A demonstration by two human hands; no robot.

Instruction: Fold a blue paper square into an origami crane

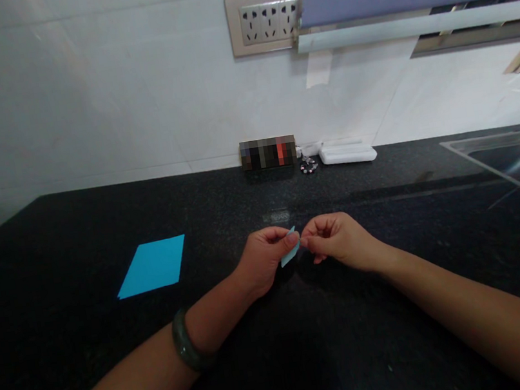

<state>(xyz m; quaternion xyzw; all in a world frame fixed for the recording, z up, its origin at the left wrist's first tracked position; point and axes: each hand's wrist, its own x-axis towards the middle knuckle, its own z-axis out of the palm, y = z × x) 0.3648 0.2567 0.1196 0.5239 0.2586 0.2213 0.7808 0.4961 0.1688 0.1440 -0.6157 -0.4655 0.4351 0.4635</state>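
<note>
A small piece of light-blue folded paper (289,256) is pinched between the thumb and fingers of my left hand (268,251), just above the dark countertop. My right hand (331,236) is closed in a pinch, thumb against forefinger, at the right edge of that same paper. Its fingertips cover the spot where they meet the paper. To the left of my hands lies a flat bright-blue sheet of paper (153,266), perhaps with another under it. A dark green bangle (184,341) circles my left wrist.
Against the tiled wall stand a blurred-out box (268,153), a beaded bracelet (308,165) and a white plastic object (348,154). A sink (518,156) is set into the counter (248,379) at right. Above are sockets (270,21) and a wall rack (411,26).
</note>
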